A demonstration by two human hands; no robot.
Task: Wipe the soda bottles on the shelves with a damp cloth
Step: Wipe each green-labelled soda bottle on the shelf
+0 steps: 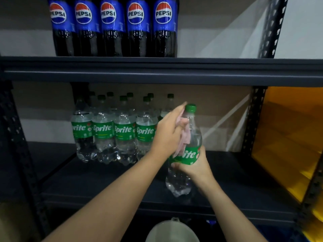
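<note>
My right hand (pixel 194 167) grips a clear Sprite bottle (pixel 193 137) with a green cap around its green label, holding it upright just in front of the lower shelf. My left hand (pixel 168 132) holds a pink cloth (pixel 183 137) against the bottle's upper left side, below the neck. Part of the label is covered by the cloth. Several more Sprite bottles (pixel 111 130) stand in rows on the lower shelf to the left. Several dark Pepsi bottles (pixel 113 27) with blue labels line the upper shelf.
The dark metal shelf unit (pixel 157 72) has perforated uprights at both sides. A pale bucket rim (pixel 172 230) shows at the bottom, below my arms. A yellow-orange surface (pixel 290 137) lies to the right of the rack.
</note>
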